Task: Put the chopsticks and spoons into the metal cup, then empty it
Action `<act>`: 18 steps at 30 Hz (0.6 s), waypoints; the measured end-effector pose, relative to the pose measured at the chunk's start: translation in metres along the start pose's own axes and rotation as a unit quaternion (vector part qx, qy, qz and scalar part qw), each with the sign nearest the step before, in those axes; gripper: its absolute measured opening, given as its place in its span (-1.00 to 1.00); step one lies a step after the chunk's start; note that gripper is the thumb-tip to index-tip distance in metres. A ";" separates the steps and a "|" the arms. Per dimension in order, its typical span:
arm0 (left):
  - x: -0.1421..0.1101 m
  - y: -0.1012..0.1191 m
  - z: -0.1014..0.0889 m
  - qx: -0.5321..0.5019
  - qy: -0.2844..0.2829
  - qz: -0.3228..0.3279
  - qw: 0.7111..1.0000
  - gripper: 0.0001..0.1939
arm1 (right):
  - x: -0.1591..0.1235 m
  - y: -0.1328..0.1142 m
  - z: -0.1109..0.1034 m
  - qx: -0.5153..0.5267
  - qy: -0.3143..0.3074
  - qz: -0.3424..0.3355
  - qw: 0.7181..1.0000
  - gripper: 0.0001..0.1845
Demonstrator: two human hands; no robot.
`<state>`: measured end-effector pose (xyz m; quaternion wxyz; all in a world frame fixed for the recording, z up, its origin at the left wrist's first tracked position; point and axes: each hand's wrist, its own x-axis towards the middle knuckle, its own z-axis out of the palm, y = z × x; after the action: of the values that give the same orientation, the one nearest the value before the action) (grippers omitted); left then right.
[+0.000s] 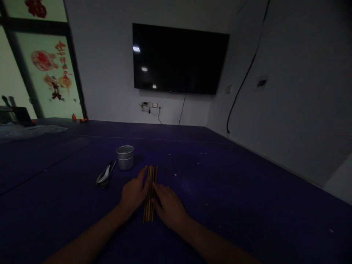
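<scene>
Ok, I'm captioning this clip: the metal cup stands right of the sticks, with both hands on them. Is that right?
No: the metal cup stands left of the sticks, as the head view shows. The left hand and right hand do touch them.

A bundle of sticks (pixel 150 194) is lying on a broad surface (pixel 233 176), between the left hand (pixel 133 193) and the right hand (pixel 171 206). Beyond it and to the left, a cup (pixel 125 158) is standing, with spoons (pixel 104 176) lying to the cup's near left. Small scraps (pixel 175 175) are lying to the right of the sticks. Behind, a television (pixel 180 60) is hanging on the far wall (pixel 104 66) above sockets (pixel 155 105), while a cable (pixel 245 79) is dangling along the right wall (pixel 302 91) and sheeting (pixel 30 132) is lying at far left.
</scene>
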<state>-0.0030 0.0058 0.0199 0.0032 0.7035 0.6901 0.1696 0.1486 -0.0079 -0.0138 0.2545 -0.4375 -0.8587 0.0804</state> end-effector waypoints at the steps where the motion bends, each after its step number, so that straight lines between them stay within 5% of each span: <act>1: 0.003 -0.003 -0.004 0.012 0.024 -0.024 0.999 -0.46 | 0.000 0.000 0.000 -0.001 0.002 0.000 1.000 -0.47; 8: 0.027 -0.043 -0.030 0.081 0.135 -0.130 0.979 -0.31 | -0.001 0.001 0.000 0.001 -0.001 -0.001 1.000 -0.48; 18: 0.043 -0.064 -0.026 0.087 0.074 -0.117 0.987 -0.40 | -0.001 0.000 -0.001 0.004 -0.005 0.011 1.000 -0.48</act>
<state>-0.0715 0.0444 0.0393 -0.0896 0.6010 0.7781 0.1590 0.1495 -0.0087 -0.0128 0.2510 -0.4453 -0.8549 0.0883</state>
